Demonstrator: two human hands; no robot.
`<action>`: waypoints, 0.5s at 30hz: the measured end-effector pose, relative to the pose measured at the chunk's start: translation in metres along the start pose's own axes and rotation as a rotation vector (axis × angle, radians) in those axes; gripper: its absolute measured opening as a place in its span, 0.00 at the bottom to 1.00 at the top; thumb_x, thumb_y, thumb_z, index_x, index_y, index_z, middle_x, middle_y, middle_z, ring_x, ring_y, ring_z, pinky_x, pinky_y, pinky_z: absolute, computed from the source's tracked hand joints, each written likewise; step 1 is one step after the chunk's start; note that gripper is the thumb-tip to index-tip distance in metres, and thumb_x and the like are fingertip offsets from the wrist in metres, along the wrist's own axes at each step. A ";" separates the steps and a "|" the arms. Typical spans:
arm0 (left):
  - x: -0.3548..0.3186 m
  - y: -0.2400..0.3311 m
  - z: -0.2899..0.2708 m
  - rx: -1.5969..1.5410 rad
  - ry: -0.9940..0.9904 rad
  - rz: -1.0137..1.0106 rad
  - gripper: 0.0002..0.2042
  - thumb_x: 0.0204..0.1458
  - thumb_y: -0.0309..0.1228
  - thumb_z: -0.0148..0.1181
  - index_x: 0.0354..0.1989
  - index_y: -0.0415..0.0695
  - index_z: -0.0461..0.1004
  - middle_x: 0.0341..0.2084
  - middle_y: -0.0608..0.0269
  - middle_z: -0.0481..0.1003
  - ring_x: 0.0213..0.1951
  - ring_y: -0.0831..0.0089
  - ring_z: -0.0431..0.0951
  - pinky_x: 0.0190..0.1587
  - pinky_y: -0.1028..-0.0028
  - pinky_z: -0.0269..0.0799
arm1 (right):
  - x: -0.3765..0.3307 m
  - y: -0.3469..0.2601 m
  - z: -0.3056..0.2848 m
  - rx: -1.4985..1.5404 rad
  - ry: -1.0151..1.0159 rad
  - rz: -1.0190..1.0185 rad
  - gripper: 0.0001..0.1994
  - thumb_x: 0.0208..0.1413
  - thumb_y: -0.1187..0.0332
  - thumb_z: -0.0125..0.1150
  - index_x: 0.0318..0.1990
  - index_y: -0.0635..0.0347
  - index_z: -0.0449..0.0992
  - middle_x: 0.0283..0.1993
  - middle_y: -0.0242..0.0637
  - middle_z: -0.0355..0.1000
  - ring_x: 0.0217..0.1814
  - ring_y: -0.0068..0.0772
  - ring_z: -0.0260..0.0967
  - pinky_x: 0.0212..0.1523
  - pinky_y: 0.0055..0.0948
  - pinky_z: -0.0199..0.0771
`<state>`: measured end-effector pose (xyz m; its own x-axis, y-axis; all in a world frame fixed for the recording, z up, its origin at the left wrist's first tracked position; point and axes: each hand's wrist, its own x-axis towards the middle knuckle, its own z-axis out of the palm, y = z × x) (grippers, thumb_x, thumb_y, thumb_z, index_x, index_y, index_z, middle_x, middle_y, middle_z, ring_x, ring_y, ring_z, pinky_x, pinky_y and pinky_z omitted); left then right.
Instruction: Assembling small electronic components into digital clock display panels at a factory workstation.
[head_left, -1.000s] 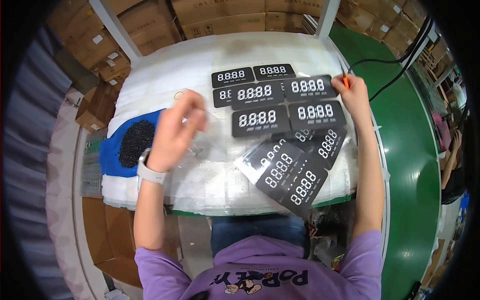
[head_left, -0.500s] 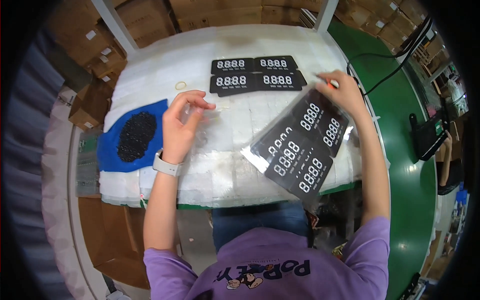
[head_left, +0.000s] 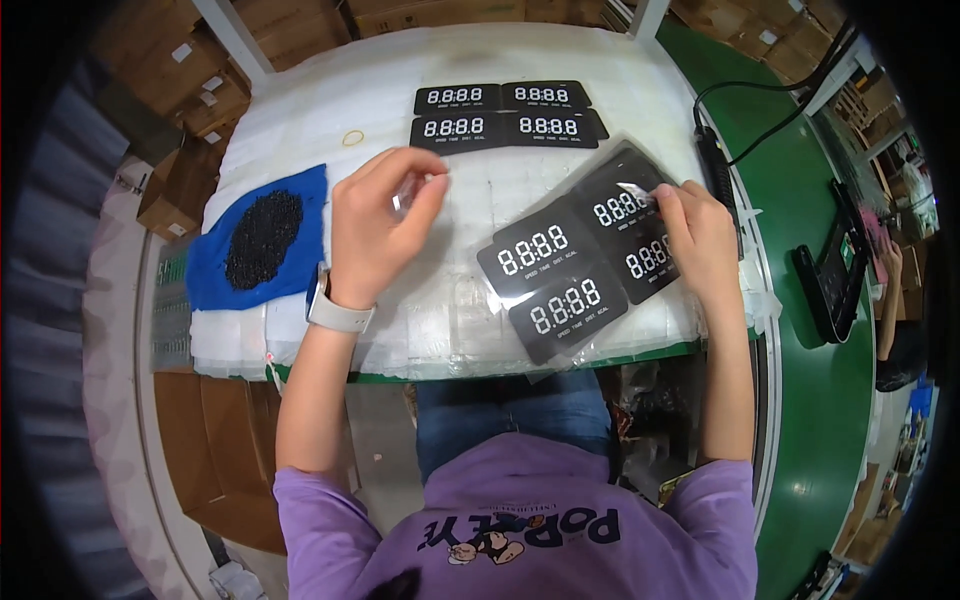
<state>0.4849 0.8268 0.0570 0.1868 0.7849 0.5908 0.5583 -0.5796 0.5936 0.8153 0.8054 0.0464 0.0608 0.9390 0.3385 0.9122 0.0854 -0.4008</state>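
Note:
Black display panels (head_left: pixel 600 247) printed with white digit segments lie at a slant on the right half of the table, with glossy clear film about them. Over their right side is my right hand (head_left: pixel 698 240). Its thumb and fingers pinch a small thin tool with a silvery tip (head_left: pixel 633 190); most of the tool is hidden. My left hand (head_left: pixel 388 222), with a pale watch strap at the wrist, hovers left of the panels. Its fingers curl toward the thumb around something clear and shiny, too small to name.
More black display panels (head_left: pixel 500 117) lie in two rows farther back. A blue cloth (head_left: pixel 312 200) with a heap of small black pieces (head_left: pixel 264 240) lies at the left. A yellowish ring (head_left: pixel 353 138) rests near it. Dark cables (head_left: pixel 712 160) hang at the table's right edge.
My right hand has come nearer, from the panels' far corner to over their right side. My left hand's fingers have curled closer together. The slanted panels now lie flatter, with more digits showing.

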 end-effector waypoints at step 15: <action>0.007 0.008 0.100 -0.094 -0.316 0.057 0.06 0.46 0.26 0.69 0.29 0.43 0.77 0.23 0.60 0.75 0.28 0.63 0.77 0.31 0.67 0.71 | 0.002 -0.011 0.023 0.230 -0.092 -0.182 0.07 0.50 0.71 0.69 0.27 0.62 0.76 0.27 0.39 0.70 0.26 0.47 0.71 0.28 0.41 0.69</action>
<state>0.5714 0.8493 0.0109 0.4654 0.7710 0.4347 0.4650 -0.6309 0.6211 0.7960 0.8142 0.0316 -0.1420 0.9265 0.3484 0.7884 0.3187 -0.5263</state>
